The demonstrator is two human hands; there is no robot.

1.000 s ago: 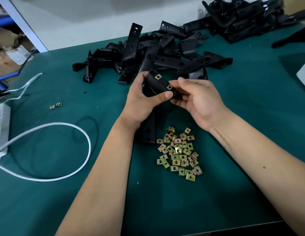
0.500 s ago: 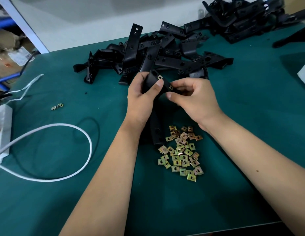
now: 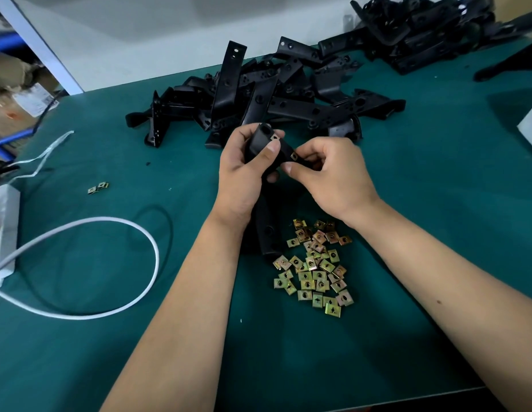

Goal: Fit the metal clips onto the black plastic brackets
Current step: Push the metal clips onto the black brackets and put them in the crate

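Your left hand has its grip wrapped round the upper end of a black bracket, held above the green worktop. Your right hand pinches the bracket at a fitted metal clip; a second clip sits higher on it. Loose clips lie heaped just below your wrists. Further brackets are piled behind.
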